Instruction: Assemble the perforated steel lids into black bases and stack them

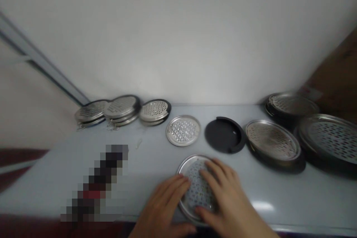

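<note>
A round metal grater disc (195, 189) lies near the table's front edge, beneath both of my hands. Over its left rim, my left hand (167, 200) rests with fingers stretched out and the thumb below near the edge. My right hand (223, 189) spreads across the disc's right side, fingers apart and thumb on the lower part of its surface. Part of the disc is covered by my fingers. Just beyond it sit a second metal grater disc (183, 131) and a black round holder (220, 135) with a raised rim on one side.
Stacked round graters (122, 108) stand along the wall at the back left, with another grater stack (155, 111) beside them. Larger graters in dark holders (273, 141) fill the right side. A pixelated dark object (96, 184) lies left. A brown box (338, 78) stands far right.
</note>
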The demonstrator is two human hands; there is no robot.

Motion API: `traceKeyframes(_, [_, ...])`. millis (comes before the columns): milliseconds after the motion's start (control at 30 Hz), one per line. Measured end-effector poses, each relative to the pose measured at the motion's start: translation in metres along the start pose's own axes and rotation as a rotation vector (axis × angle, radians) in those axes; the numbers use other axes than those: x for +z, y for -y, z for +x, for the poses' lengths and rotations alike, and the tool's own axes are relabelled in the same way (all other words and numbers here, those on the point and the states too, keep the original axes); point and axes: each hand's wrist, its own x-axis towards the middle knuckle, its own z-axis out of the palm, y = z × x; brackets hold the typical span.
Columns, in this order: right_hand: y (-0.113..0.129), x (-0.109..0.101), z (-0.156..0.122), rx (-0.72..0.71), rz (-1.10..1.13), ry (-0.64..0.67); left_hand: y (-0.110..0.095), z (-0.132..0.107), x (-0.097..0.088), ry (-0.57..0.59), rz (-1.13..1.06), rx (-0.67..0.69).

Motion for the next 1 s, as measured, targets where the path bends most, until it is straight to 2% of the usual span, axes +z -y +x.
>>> traceKeyframes(267, [0.004,0.002,0.009,-0.043,0.030,-0.020,0.001,0.010,-0.007,-0.044,-0.148,-0.059])
traceKeyframes(633, [0.001,0.004,0.007,-0.097,0.027,-0.019,-0.002,0.009,-0.008,-0.025,-0.171,-0.097])
traceKeyframes(1000, [0.002,-0.010,0.021,-0.078,0.008,0.124,-0.001,0.008,-0.007,-0.021,-0.178,-0.115])
